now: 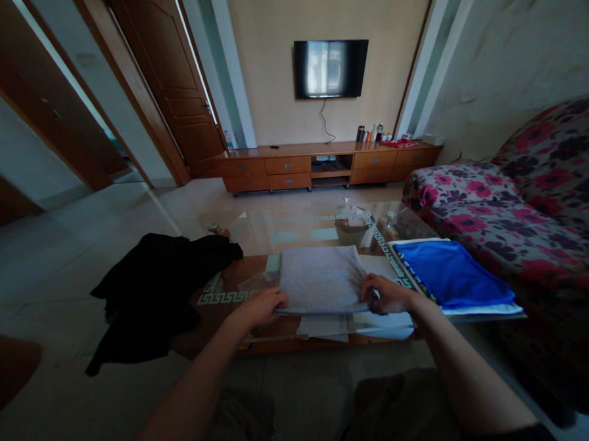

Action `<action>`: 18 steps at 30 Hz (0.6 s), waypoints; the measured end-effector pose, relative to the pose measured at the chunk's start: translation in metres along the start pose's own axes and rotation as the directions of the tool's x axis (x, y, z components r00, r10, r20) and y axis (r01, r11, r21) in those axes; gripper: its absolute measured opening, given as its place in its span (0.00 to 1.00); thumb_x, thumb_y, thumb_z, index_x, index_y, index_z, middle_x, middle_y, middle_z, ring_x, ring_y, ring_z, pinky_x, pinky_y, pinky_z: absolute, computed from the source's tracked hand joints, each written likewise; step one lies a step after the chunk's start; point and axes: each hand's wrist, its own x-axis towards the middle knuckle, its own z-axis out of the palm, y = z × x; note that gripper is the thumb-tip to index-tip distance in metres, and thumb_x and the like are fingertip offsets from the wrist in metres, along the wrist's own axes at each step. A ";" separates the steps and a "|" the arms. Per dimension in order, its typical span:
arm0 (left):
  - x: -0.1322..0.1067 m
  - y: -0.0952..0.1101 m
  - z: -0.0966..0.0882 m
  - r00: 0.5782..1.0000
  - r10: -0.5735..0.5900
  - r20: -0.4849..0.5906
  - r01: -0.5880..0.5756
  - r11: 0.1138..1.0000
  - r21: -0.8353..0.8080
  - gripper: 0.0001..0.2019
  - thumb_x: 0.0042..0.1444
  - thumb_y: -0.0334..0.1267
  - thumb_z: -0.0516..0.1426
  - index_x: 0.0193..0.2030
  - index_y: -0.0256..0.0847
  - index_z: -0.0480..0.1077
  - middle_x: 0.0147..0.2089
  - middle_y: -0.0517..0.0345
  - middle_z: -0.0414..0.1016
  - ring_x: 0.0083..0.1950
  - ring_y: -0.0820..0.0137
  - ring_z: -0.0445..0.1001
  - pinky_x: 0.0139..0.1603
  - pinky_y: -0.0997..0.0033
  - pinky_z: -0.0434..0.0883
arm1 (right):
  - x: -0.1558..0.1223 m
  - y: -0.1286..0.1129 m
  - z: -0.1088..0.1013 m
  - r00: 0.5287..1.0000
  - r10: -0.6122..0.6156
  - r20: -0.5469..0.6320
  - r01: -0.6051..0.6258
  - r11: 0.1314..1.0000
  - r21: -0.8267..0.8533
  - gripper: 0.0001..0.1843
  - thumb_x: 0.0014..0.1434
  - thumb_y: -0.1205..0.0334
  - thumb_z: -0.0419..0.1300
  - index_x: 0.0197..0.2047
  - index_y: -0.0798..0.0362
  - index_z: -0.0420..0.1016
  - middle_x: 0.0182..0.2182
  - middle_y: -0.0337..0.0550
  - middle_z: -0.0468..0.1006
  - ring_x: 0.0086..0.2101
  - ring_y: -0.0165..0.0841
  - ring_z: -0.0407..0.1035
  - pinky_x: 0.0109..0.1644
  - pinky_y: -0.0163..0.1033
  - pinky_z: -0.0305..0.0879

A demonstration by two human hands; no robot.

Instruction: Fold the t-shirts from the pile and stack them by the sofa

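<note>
A grey garment, folded into a flat rectangle, lies on the glass coffee table in front of me. My left hand pinches its near left corner, fingers closed on the cloth. At the near right corner, my right hand grips the edge with curled fingers. Left of it, a black garment lies in a loose heap and hangs over the table's side. To the right, a blue folded garment rests on top of white cloth at the table's right end.
A floral-covered sofa stands along the right side. Beyond the table is a low wooden TV cabinet, with a television on the wall above. A crumpled clear plastic bag sits toward the table's far right. A wooden door is at the left.
</note>
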 end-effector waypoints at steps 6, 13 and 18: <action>0.020 0.028 0.000 0.984 -0.077 -0.158 0.086 0.995 0.053 0.07 0.57 0.32 0.54 0.35 0.43 0.74 0.44 0.51 0.73 0.45 0.61 0.73 0.47 0.62 0.69 | 0.017 -0.035 0.007 0.971 0.113 -0.208 -0.152 0.972 -0.180 0.17 0.66 0.50 0.56 0.44 0.52 0.81 0.44 0.50 0.78 0.43 0.39 0.73 0.50 0.39 0.66; 0.063 0.071 0.043 0.912 0.054 -0.406 -0.056 0.998 0.007 0.24 0.71 0.45 0.46 0.71 0.48 0.59 0.74 0.51 0.58 0.73 0.60 0.55 0.72 0.53 0.55 | 0.060 -0.031 0.052 0.925 0.127 -0.358 -0.249 0.915 -0.317 0.36 0.69 0.42 0.50 0.73 0.49 0.57 0.74 0.50 0.50 0.71 0.49 0.42 0.71 0.54 0.43; 0.063 0.069 0.058 0.922 0.082 -0.378 -0.069 0.997 0.046 0.25 0.72 0.47 0.44 0.74 0.57 0.53 0.77 0.58 0.53 0.77 0.62 0.48 0.74 0.52 0.49 | 0.067 -0.014 0.063 0.900 0.236 -0.367 -0.335 0.913 -0.234 0.46 0.65 0.36 0.51 0.76 0.58 0.50 0.74 0.56 0.46 0.71 0.51 0.42 0.72 0.52 0.43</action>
